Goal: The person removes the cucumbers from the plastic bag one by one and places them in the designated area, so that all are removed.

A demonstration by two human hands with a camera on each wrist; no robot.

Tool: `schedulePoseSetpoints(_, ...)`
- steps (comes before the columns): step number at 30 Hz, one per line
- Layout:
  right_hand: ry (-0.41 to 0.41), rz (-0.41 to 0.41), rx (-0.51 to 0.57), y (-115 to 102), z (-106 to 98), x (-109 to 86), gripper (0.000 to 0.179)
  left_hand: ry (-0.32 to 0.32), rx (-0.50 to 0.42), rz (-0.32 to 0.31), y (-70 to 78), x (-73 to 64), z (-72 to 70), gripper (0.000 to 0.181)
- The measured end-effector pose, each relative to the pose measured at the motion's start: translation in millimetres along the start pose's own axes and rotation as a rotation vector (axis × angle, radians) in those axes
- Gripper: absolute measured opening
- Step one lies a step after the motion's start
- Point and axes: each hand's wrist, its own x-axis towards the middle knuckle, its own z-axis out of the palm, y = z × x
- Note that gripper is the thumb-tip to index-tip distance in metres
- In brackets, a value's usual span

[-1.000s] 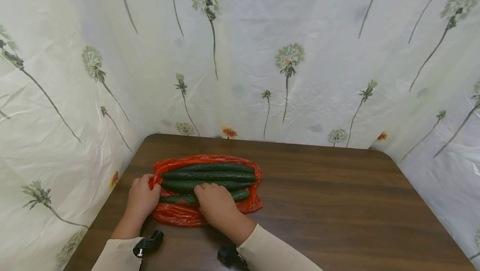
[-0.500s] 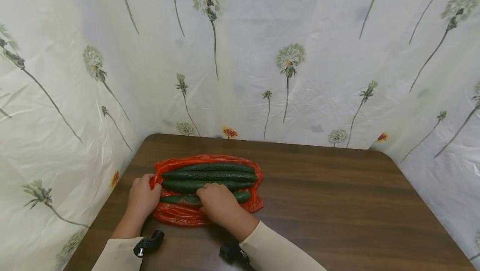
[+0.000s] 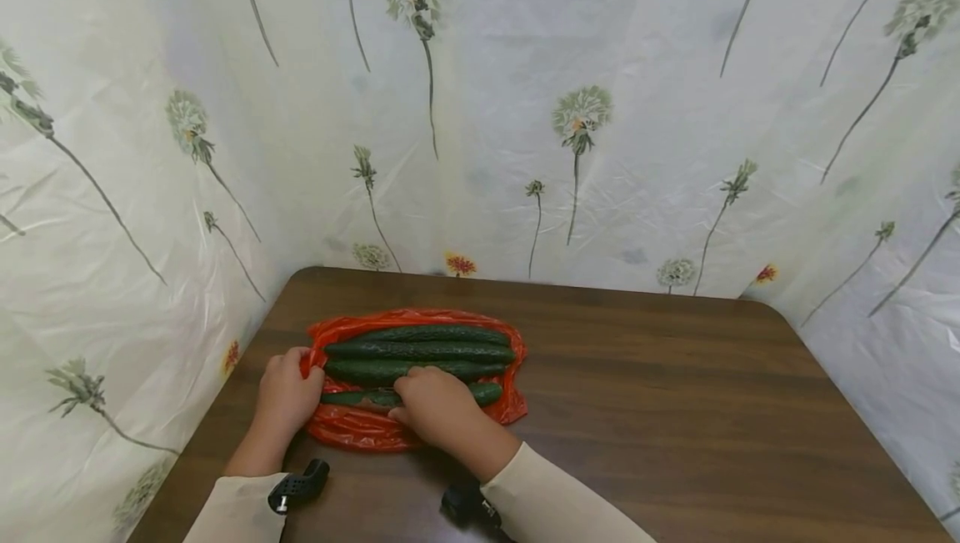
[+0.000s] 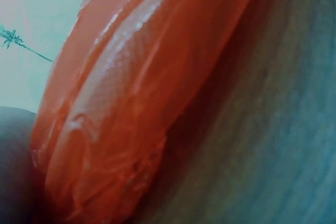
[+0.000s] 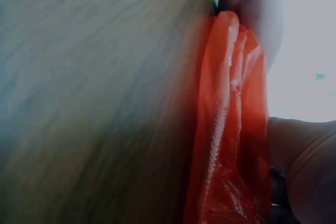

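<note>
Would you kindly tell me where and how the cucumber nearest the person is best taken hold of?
I'd probably grip the nearest cucumber across its middle, from above: it is long and lies flat, running left to right; the red bag is open above it, and another cucumber lies close on its far side.

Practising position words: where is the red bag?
In the head view, the red bag lies on the left half of the table, around cucumbers, the left hand at its left end.
</note>
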Motion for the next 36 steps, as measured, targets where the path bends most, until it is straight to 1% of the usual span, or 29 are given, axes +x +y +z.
schedulePoseSetpoints(6, 0.005, -0.020, -0.001, 1.9, -1.9, -2.0, 0.028, 0.007, 0.003, 0.007, 0.3, 1.0, 0.9, 0.049)
schedulePoseSetpoints(12, 0.035, -0.009, 0.017, 3.6, -1.8, -4.2, 0.025, 0.010, 0.001, 0.017, 0.9, 2.0, 1.8, 0.048)
schedulePoseSetpoints(15, 0.066, -0.019, -0.016, 2.5, -1.8, -6.0, 0.023, 0.010, -0.008, 0.020, 0.4, -0.4, 1.7, 0.048)
schedulePoseSetpoints(19, 0.099, -0.042, -0.072, 0.3, -0.6, -8.2, 0.022, 0.001, -0.009, 0.009, -0.1, -3.8, 0.8, 0.048)
schedulePoseSetpoints(22, 0.117, -0.046, -0.098, 0.1, -0.8, -9.5, 0.023, -0.006, -0.005, 0.003, 0.4, -3.9, 0.5, 0.049)
schedulePoseSetpoints(25, 0.138, -0.046, -0.134, 1.0, -2.6, -10.5, 0.023, -0.001, -0.009, 0.005, 1.3, -3.0, 0.8, 0.048)
schedulePoseSetpoints(29, 0.159, -0.050, -0.177, 3.1, -6.5, -10.7, 0.023, 0.019, -0.018, 0.020, 1.5, -1.0, 1.4, 0.046)
schedulePoseSetpoints(36, 0.169, -0.037, -0.193, 3.8, -11.3, -10.5, 0.026, 0.039, -0.037, 0.052, -0.7, -1.5, -0.8, 0.045)
